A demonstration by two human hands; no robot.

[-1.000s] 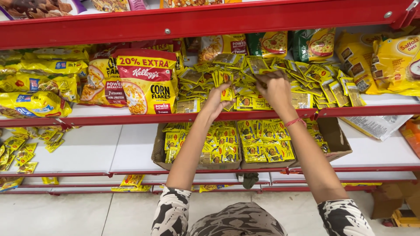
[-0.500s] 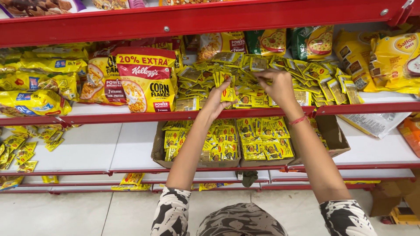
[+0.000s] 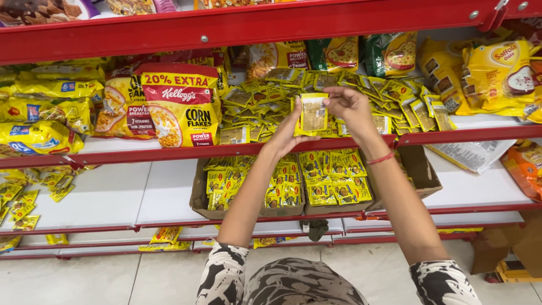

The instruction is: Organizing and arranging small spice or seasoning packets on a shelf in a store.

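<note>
Two hands grip one yellow sachet (image 3: 314, 113), left hand (image 3: 288, 138) below, right hand (image 3: 349, 104) above, long axis upright

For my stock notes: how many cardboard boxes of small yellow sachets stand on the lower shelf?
1. One open cardboard box stands on the lower shelf, below both hands, filled with small yellow sachets. Its right flap hangs open. Others may be hidden outside the view.

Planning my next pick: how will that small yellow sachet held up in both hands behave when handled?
The small yellow sachet looks flat and thin, so probably light and floppy. Its film looks glossy, so possibly slippery. The left hand and right hand pinch its edges.
</note>
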